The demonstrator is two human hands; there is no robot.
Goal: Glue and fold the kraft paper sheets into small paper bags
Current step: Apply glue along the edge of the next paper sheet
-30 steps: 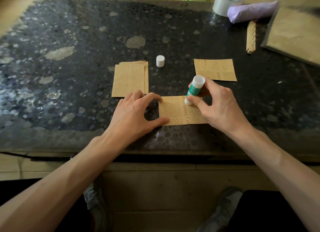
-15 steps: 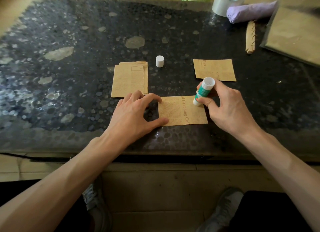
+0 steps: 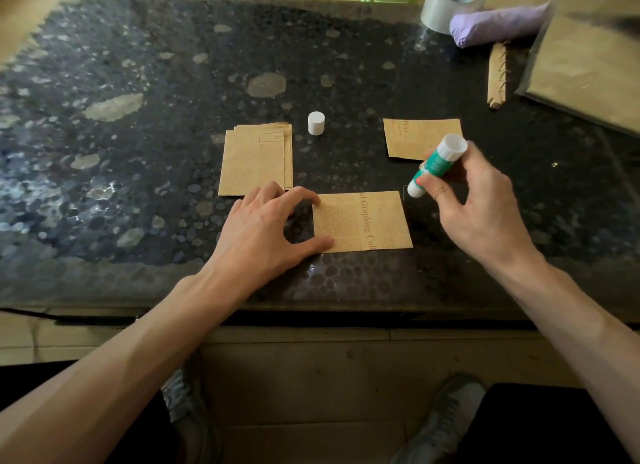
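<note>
Sheet lies flat near the front edge of the desk, print up, long side running 9 to 3. Left hand is at its 9 o'clock edge with thumb tip on the near corner and index tip on the far corner, fingers spread and pressing, nothing wrapped. Right hand is curled round the glue stick, tip down and tilted, just off the sheet's 1 o'clock corner. Can't tell if the tip touches the desk or hovers, it's a bit blurry there. Cap stands at the sheet's 11, stack of more sheets at 10, far sheet at 1. Handling call: kraft paper this small is near weightless and thin, takes a crease, and has no stiffness across the span. The desk top looks glossy, so expect it to skate under stick drag unless pinned. Pin the side opposite the glue line, as the left hand is set now, and stroke away from the pin or it buckles. To lift, skip the mid-sheet pinch and get a fingertip under a corner. Keep fingers off the glued strip, since tacky paper follows the finger up. Fold with flat fingertips along the edge, because it likely tears easier where the glue is damp. The stick is light and rigid with a smooth barrel, so a mid-barrel grip is fine.
</note>
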